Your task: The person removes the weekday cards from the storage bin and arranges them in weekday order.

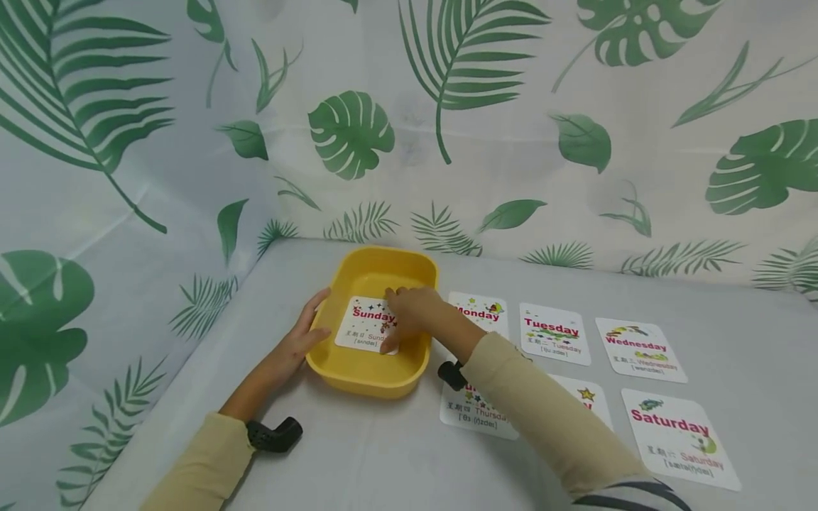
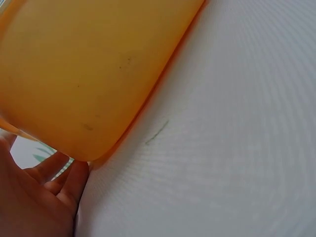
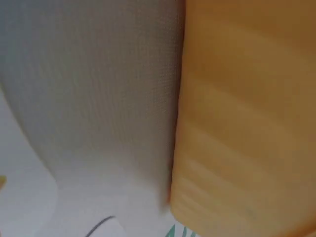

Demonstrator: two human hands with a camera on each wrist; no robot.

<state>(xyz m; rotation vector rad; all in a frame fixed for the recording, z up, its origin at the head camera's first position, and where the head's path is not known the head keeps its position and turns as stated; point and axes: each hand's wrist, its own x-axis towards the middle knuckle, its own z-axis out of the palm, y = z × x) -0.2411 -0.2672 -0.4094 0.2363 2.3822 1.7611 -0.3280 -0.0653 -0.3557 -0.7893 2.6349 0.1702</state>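
Observation:
A yellow plastic tray [image 1: 366,385] with raised walls stands on the table, and a white card [image 1: 358,328] printed "Sunday" is inside it. My left hand [image 1: 295,341] holds the tray's left side, thumb over the rim and fingers along the outer wall. In the left wrist view, the left hand's fingers [image 2: 74,182] reach the tray's [image 2: 84,74] lower corner. Reaching in over the right wall, my right hand [image 1: 412,312] grips the card at its right side, covering part of it. Only the tray's outer wall [image 3: 242,133] fills the right wrist view; the right hand is out of it.
Right of the tray, cards lie in two rows: Monday [image 1: 479,312], Tuesday [image 1: 554,333] and Wednesday [image 1: 641,349] behind; Thursday [image 1: 479,413], a half-hidden card [image 1: 591,401] and Saturday [image 1: 680,438] in front. My right sleeve [image 1: 543,411] passes over the front row. Leaf-printed cloth [image 1: 460,177] hangs behind.

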